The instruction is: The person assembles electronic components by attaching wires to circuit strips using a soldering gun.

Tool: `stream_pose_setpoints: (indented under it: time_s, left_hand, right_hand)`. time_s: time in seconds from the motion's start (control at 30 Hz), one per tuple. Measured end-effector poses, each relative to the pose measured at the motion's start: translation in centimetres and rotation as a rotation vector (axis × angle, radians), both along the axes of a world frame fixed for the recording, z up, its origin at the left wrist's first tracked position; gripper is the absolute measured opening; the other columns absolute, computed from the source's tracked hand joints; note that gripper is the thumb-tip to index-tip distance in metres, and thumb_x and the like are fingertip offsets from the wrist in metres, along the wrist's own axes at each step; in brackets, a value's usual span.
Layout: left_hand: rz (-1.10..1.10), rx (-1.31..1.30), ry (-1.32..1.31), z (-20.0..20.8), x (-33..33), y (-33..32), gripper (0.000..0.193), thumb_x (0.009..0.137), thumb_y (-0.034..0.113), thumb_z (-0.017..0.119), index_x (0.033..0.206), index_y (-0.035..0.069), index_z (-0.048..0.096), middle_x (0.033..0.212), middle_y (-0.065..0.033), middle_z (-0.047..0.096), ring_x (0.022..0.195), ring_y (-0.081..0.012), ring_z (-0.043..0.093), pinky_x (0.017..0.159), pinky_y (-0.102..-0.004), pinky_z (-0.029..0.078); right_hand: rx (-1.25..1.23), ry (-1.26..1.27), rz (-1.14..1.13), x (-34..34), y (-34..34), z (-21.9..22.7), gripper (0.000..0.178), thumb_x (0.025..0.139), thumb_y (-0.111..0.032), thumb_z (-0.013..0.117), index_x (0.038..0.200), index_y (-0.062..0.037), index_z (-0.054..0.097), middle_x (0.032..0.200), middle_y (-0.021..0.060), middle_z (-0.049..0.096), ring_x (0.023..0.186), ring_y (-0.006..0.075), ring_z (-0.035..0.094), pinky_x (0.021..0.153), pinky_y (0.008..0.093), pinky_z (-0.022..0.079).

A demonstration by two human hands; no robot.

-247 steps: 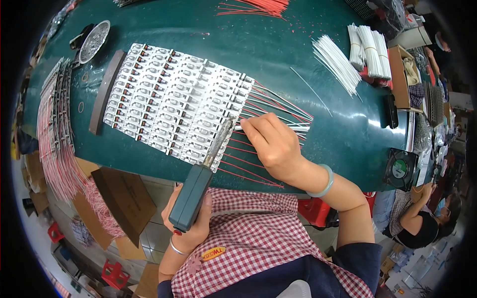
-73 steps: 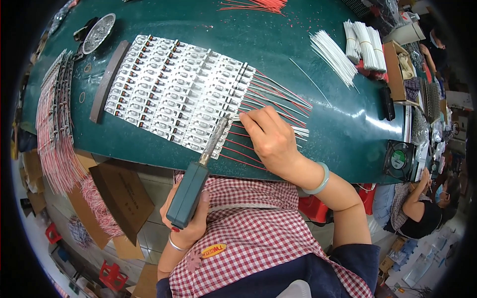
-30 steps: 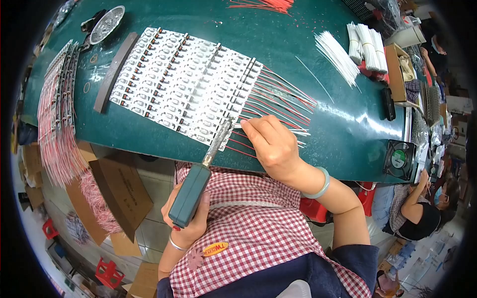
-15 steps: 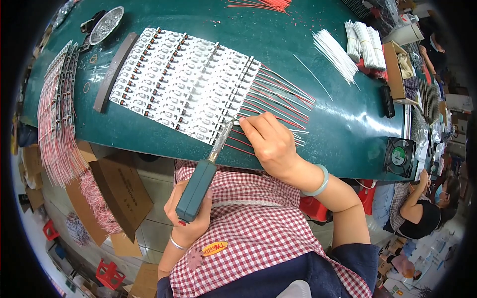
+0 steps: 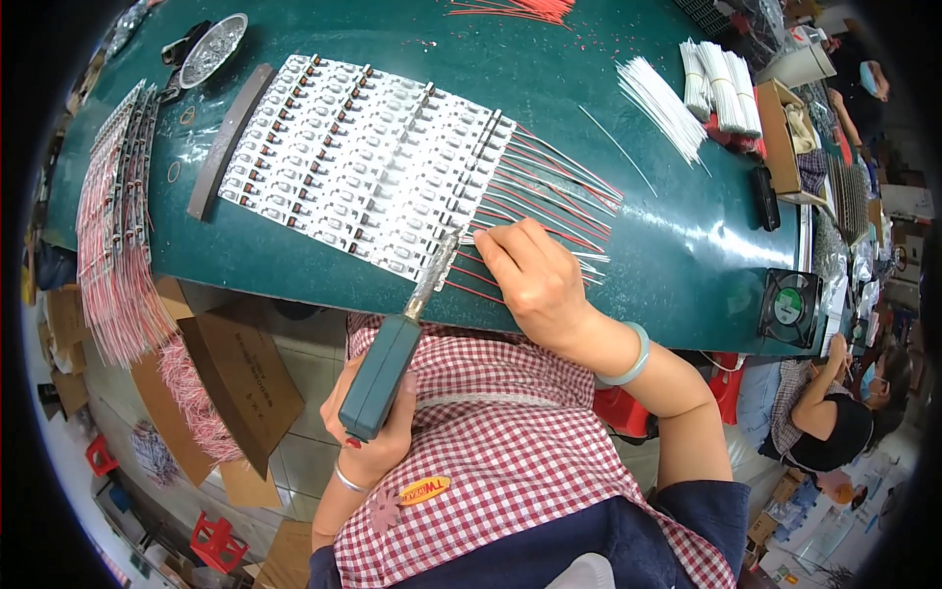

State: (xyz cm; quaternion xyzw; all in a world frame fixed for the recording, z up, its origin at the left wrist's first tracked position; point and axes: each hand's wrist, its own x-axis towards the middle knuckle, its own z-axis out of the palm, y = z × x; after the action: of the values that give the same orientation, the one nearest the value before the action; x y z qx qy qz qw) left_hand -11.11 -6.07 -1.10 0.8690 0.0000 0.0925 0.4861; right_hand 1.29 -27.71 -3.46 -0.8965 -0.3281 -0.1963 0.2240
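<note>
The left hand (image 5: 391,444) grips the iron (image 5: 383,375), tip at the right edge of the board (image 5: 363,167); the right hand (image 5: 535,280) pinches what seems a white wire (image 5: 468,239) there, best kept still under a light tip.

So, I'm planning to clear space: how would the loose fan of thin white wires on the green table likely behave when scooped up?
The white wires would probably slide apart, since no band shows around them. Each strand looks light, being so thin, and fairly stiff: the single stray pale wire nearby lies almost straight.
</note>
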Motion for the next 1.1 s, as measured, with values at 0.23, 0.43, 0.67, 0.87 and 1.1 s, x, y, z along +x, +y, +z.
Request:
stream_pose_setpoints:
  time_s: [0.23, 0.43, 0.67, 0.87, 1.1]
  left_hand:
    - [-0.034, 0.008, 0.006, 0.0, 0.5, -0.3, 0.02, 0.078, -0.001, 0.076, 0.096, -0.007, 0.069, 0.094, -0.0163, 0.07, 0.077, -0.0264, 0.071, 0.067, -0.0314, 0.055]
    - [0.003, 0.016, -0.001, -0.1, -0.2, 0.2, 0.022, 0.078, -0.002, 0.075, 0.099, -0.007, 0.07, 0.094, -0.0173, 0.07, 0.077, -0.0256, 0.072, 0.068, -0.0309, 0.055]
    - [0.081, -0.32, 0.168, -1.0, -2.4, 1.2, 0.044, 0.087, -0.001, 0.073, 0.129, -0.005, 0.061, 0.118, -0.0137, 0.068, 0.094, -0.0209, 0.068, 0.081, -0.0328, 0.054]
    - [0.008, -0.106, -0.005, -1.4, -2.1, 1.5, 0.04, 0.085, 0.001, 0.076, 0.123, -0.005, 0.064, 0.109, -0.0122, 0.07, 0.081, -0.0181, 0.068, 0.068, -0.0299, 0.054]
    - [0.043, -0.107, 0.043, -0.6, -1.6, 0.9, 0.023, 0.078, -0.002, 0.075, 0.099, -0.008, 0.069, 0.089, -0.0177, 0.07, 0.072, -0.0251, 0.07, 0.065, -0.0314, 0.054]
  right_hand:
    - [-0.009, -0.054, 0.024, 0.2, -0.1, -0.2, 0.032, 0.069, -0.002, 0.066, 0.099, 0.008, 0.068, 0.087, 0.0097, 0.061, 0.08, 0.0218, 0.059, 0.061, 0.0289, 0.052]
    - [-0.003, -0.053, 0.018, 0.1, 0.0, -0.2, 0.031, 0.069, -0.002, 0.066, 0.099, 0.0077, 0.068, 0.086, 0.0093, 0.061, 0.08, 0.0216, 0.059, 0.06, 0.0288, 0.052]
    - [-0.023, -0.056, 0.01, 0.2, 0.0, -0.2, 0.032, 0.069, -0.003, 0.066, 0.098, 0.0072, 0.067, 0.086, 0.0093, 0.061, 0.079, 0.0216, 0.058, 0.061, 0.0291, 0.052]
    - [0.026, -0.063, 0.007, -0.1, 0.1, 0.0, 0.033, 0.068, 0.0, 0.066, 0.1, 0.0065, 0.068, 0.09, 0.0106, 0.065, 0.078, 0.0226, 0.061, 0.061, 0.0312, 0.053]
    - [0.057, -0.01, 0.006, -1.0, 0.6, -0.2, 0.034, 0.069, 0.003, 0.066, 0.103, 0.0066, 0.069, 0.091, 0.011, 0.068, 0.076, 0.0232, 0.063, 0.061, 0.0324, 0.054]
